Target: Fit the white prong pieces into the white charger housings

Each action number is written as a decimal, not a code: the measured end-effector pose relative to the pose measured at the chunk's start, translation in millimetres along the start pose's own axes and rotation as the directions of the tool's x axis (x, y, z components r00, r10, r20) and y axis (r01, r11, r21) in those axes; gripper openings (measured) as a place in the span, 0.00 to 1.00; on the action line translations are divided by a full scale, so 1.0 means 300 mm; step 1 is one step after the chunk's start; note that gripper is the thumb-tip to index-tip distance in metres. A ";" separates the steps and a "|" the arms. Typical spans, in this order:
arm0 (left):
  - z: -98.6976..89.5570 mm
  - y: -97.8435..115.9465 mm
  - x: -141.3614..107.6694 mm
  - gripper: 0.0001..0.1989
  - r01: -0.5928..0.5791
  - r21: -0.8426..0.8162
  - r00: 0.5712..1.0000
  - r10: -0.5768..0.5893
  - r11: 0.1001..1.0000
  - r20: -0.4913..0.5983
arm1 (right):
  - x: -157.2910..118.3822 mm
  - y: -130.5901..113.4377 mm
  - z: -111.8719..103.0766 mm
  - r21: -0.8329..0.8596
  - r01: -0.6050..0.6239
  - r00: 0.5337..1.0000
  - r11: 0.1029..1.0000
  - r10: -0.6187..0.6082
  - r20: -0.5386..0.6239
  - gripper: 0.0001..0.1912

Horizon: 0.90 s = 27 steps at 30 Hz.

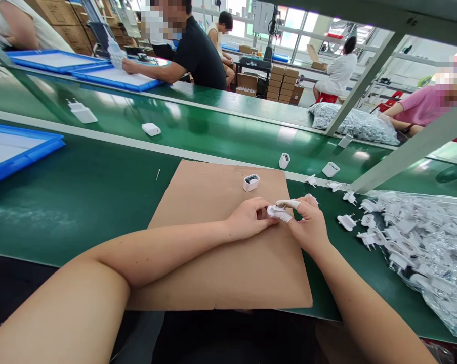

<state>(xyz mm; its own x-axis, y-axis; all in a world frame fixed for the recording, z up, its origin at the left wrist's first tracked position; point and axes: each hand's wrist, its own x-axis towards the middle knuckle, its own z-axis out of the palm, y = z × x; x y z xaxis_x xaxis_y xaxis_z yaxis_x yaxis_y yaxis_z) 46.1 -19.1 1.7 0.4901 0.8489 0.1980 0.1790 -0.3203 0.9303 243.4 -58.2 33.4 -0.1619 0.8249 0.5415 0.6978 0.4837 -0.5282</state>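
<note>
Over the right part of a brown cardboard sheet [213,273], both hands meet at a small white plastic piece [277,211]. My left hand [248,218] grips it from the left with bent fingers. My right hand [307,222], with white coverings on its thumb and a finger, pinches it from the right. Fingers hide part of the piece. Just behind the hands, a white charger housing [251,182] with an open end rests on the cardboard. Several white plug pieces [346,222] lie right of my right hand.
A clear bag of white plug parts [433,253] fills the right side. Beyond the cardboard, a green conveyor [213,131] carries several white housings. A blue-edged tray [23,156] is at the left. A metal post [406,139] slants at the right. People sit across the line.
</note>
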 end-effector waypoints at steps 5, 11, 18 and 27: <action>0.003 -0.008 -0.001 0.12 0.011 0.017 1.000 -0.011 1.000 -0.006 | 0.003 -0.004 -0.008 -0.036 0.012 0.999 0.999 -0.013 -0.037 0.08; 0.003 -0.009 0.003 0.13 0.002 -0.002 1.000 -0.002 1.000 0.002 | 0.015 0.015 -0.010 -0.228 0.091 0.996 0.970 -0.087 0.026 0.07; -0.007 -0.001 0.018 0.16 0.094 -0.024 0.995 -0.094 0.995 0.016 | 0.036 0.012 -0.016 -0.269 0.008 0.996 0.963 0.017 0.090 0.04; -0.007 0.035 -0.015 0.16 0.035 0.015 0.999 -0.035 0.999 0.006 | 0.007 0.070 -0.008 -0.052 -0.148 0.989 0.988 0.149 0.011 0.17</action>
<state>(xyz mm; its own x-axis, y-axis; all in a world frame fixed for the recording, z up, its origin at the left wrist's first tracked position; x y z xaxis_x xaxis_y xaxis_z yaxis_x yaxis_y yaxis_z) 44.1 -25.3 11.2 0.4883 0.8573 0.1634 0.2090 -0.2967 0.9318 259.4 -46.9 25.0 -0.0643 0.8909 0.4496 0.7495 0.3406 -0.5676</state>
